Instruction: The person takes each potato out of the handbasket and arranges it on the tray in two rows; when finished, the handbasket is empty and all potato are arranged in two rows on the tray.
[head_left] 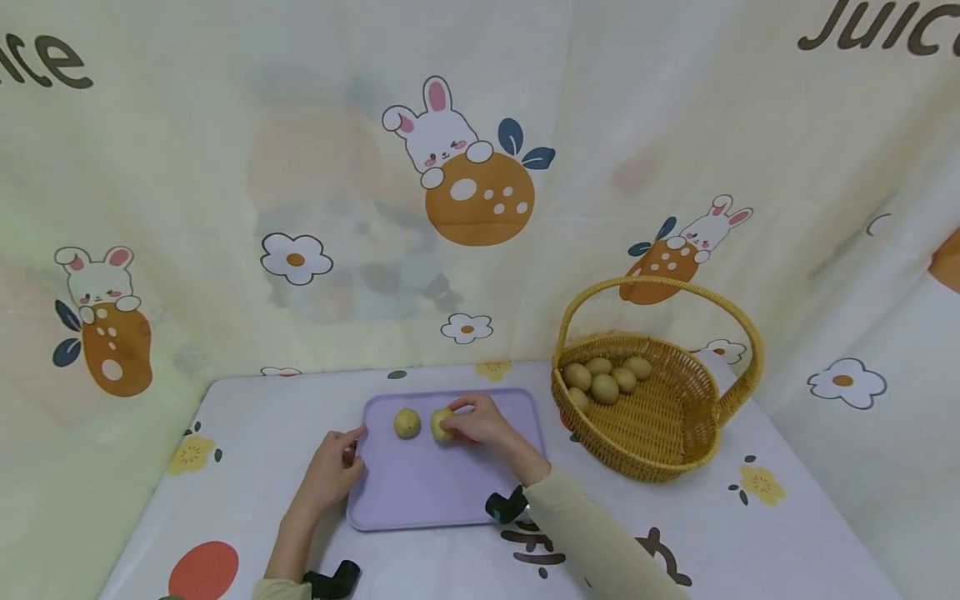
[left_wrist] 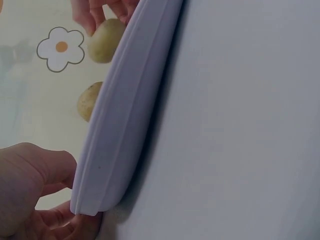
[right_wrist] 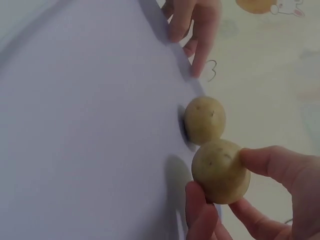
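I observe: right hand [head_left: 482, 419] pinches round, speckled potato [right_wrist: 219, 171] over smooth lilac tray [head_left: 423, 492]; left hand [head_left: 330, 469] grips tray's rim [left_wrist: 124, 105]; woven, arch-handled basket [head_left: 622, 455] stands right of tray.

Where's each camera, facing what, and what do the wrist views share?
Head: worn on head, facing forward and down at lilac tray, wicker basket; left hand, right hand, sleeves visible.
Left wrist: worn there, facing the tray's outer side; left hand at edge, part of right hand beyond.
Right wrist: worn there, facing across the tray; right hand pinching potato, left hand at rim.
Wrist views share: tray, hands, that potato, a second potato.
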